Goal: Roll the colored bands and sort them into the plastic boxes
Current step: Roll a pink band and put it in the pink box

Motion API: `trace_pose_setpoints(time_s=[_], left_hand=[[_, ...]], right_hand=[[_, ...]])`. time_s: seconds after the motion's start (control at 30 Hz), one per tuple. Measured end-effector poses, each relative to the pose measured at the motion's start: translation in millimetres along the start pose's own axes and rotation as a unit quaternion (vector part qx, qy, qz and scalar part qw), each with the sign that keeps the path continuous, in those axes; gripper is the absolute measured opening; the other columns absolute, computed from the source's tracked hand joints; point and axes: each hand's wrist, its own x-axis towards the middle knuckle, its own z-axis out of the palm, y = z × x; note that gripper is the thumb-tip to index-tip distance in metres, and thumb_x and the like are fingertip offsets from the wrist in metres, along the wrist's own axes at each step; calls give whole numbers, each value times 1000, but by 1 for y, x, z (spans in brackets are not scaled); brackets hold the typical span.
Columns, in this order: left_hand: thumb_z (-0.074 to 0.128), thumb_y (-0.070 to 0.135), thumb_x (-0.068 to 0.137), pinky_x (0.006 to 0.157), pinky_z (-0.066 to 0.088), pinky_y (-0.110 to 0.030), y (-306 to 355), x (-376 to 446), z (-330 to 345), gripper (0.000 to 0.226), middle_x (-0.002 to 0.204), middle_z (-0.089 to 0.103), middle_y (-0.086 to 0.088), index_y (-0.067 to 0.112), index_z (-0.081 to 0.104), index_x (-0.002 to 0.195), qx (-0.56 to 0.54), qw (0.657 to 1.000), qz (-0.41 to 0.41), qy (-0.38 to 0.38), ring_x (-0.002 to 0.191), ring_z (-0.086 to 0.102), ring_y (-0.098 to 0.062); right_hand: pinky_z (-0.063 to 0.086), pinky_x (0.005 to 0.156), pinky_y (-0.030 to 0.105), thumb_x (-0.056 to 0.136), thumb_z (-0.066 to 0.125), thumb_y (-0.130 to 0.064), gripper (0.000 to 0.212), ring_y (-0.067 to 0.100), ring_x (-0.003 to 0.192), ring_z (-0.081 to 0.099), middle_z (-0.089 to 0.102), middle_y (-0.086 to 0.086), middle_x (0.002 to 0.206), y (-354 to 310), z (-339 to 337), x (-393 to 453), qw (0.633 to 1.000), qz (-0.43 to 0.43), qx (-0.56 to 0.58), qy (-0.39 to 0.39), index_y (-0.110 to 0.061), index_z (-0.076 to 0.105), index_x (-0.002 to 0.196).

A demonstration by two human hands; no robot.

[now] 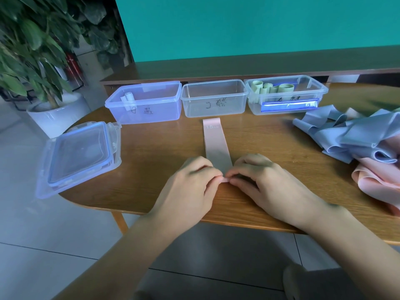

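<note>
Left hand (190,182) and right hand (263,180) pinch the near end of a pink band (215,144); three plastic boxes (213,98) beyond, loose bands (355,135) rightward, lids (80,156) leftward.

A single head-worn camera is looking forward and down, sitting close above the fingers (218,178), taking in the tabletop (164,148) beyond them, and reaching a green wall (259,24) far past them.

Teal wall (249,24), grey tiled floor (32,224), wooden table (164,152), potted plant (36,50) left.
</note>
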Motion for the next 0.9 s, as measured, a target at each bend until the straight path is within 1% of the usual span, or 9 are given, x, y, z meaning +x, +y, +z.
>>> trace_pose_setpoints(time_s=[0.07, 0.13, 0.27, 0.37, 0.53, 0.67, 0.77, 0.9], left_hand=[[62, 35, 97, 77, 46, -14, -3, 1, -1, 14, 97, 62, 14, 27, 74, 101, -24, 1000, -3, -8, 88, 55, -2], [65, 37, 95, 73, 43, -10, -5, 3, -3, 10, 94, 62, 18, 32, 72, 100, -21, 999, -5, -23, 85, 52, 1], [63, 39, 95, 73, 45, -10, -8, 6, -4, 11, 96, 63, 20, 36, 72, 102, -22, 999, -11, -36, 89, 54, 0], [58, 45, 97, 75, 49, -13, -8, 7, -2, 19, 101, 62, 19, 33, 70, 104, -13, 999, -23, -41, 90, 55, -1], [56, 48, 98, 76, 49, -17, -8, 9, -1, 22, 104, 55, 17, 31, 70, 102, -14, 999, -37, -29, 92, 55, -3], [53, 45, 99, 79, 53, -23, -7, 11, 1, 25, 105, 56, 15, 29, 71, 106, -11, 999, -42, -21, 92, 56, -3], [53, 45, 99, 80, 52, -19, -8, 13, 1, 26, 107, 56, 15, 28, 71, 109, -15, 998, -47, -29, 93, 57, -3], [61, 36, 97, 79, 47, -12, -9, 13, 0, 17, 109, 57, 17, 30, 67, 112, -34, 998, -43, -37, 95, 54, -2]], right_hand=[[54, 85, 38, 100, 47, -43, 29, 12, 105, 57, 58, -12, 108, 1, 1, 1, 1000, 5, 1, 4, -31, 70, 112], [54, 83, 40, 100, 45, -44, 30, 12, 104, 57, 57, -12, 108, 3, 3, 3, 1000, 12, 0, 5, -33, 70, 112], [55, 79, 41, 101, 43, -45, 32, 13, 103, 57, 57, -11, 108, 4, 6, 4, 1000, 18, -12, 13, -32, 71, 111], [57, 76, 40, 101, 45, -44, 31, 17, 104, 59, 55, -9, 111, 2, 6, 3, 999, 22, -27, 32, -30, 70, 113], [56, 77, 38, 100, 48, -40, 21, 14, 104, 57, 56, -15, 111, -1, 5, 5, 999, 13, -30, 37, -31, 66, 107], [54, 81, 35, 99, 45, -47, 29, 11, 106, 55, 58, -17, 111, -1, 5, 6, 999, 32, -27, 28, -33, 68, 111], [53, 85, 33, 99, 44, -47, 31, 11, 107, 55, 59, -16, 112, 1, 6, 7, 999, 42, -25, 22, -34, 68, 114], [55, 84, 39, 100, 42, -48, 33, 12, 106, 56, 58, -16, 109, 5, 9, 10, 999, 48, -10, 17, -35, 68, 116]])
